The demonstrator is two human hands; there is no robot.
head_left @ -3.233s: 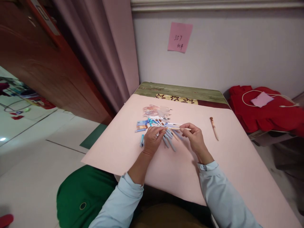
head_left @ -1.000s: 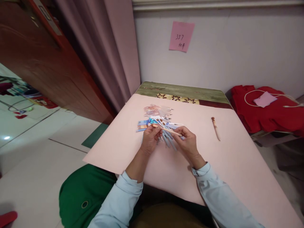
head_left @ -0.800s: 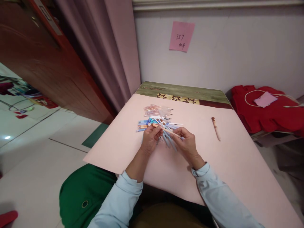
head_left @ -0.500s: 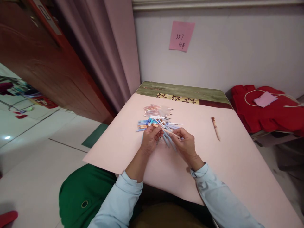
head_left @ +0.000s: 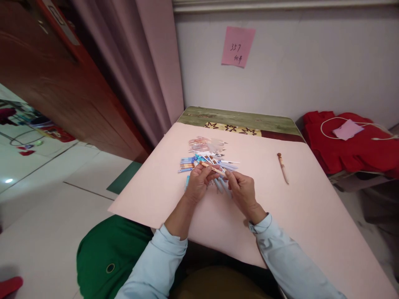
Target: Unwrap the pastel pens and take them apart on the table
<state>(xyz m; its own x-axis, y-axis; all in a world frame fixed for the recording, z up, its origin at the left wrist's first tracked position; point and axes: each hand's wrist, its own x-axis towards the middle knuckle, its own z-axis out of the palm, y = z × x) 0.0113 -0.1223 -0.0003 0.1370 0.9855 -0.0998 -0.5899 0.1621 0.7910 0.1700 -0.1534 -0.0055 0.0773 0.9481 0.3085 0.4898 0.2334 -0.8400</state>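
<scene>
A cream pen (head_left: 213, 168) with a brown top is held between my two hands above the pile. My left hand (head_left: 198, 182) pinches it near the brown end. My right hand (head_left: 242, 187) has its fingers closed on the other end, and they hide the tip. Under and behind my hands lie several blue and white pen parts (head_left: 188, 160), partly covered by my fingers. Farther back is a bunch of clear pinkish pen parts (head_left: 202, 144). A similar cream pen with a brown top (head_left: 283, 169) lies alone to the right.
Pale pink paper (head_left: 149, 191) covers most of the table, whose green wood-patterned far edge (head_left: 271, 120) shows. A red cloth (head_left: 358, 153) with a white cable sits at right. A wooden door (head_left: 77, 95) and a curtain (head_left: 156, 62) stand at left; a green seat (head_left: 109, 249) is below.
My right hand has shifted slightly left along the pen, its fingers now more curled around the end. My left hand has stayed almost in place. The lone pen at right has not moved.
</scene>
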